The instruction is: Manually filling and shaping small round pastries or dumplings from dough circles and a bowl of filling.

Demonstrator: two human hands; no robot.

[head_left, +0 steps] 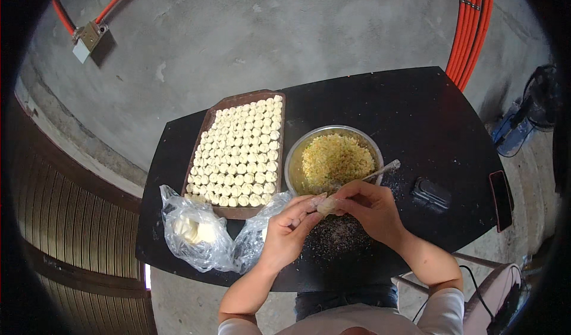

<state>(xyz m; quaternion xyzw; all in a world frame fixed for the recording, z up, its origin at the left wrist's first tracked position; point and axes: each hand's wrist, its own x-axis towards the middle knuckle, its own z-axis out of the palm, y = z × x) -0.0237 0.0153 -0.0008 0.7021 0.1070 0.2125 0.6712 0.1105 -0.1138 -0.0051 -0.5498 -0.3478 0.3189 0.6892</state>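
My left hand [286, 231] and my right hand [370, 207] meet over the black table [416, 115], both pinching one small pale dumpling [326, 205] between their fingertips. Just beyond them stands a metal bowl [295, 156] of yellow crumbly filling [336, 159], with a spoon handle [383, 170] leaning out on its right side. Left of the bowl lies a brown tray [238, 212] packed with several rows of folded white dumplings [241, 153].
A clear plastic bag [199, 231] holding white wrappers lies at the table's front left. A dark flat object [431, 193] and a phone [501, 199] lie to the right. Orange cables [470, 29] run down the concrete floor behind; a fan [538, 97] stands at far right.
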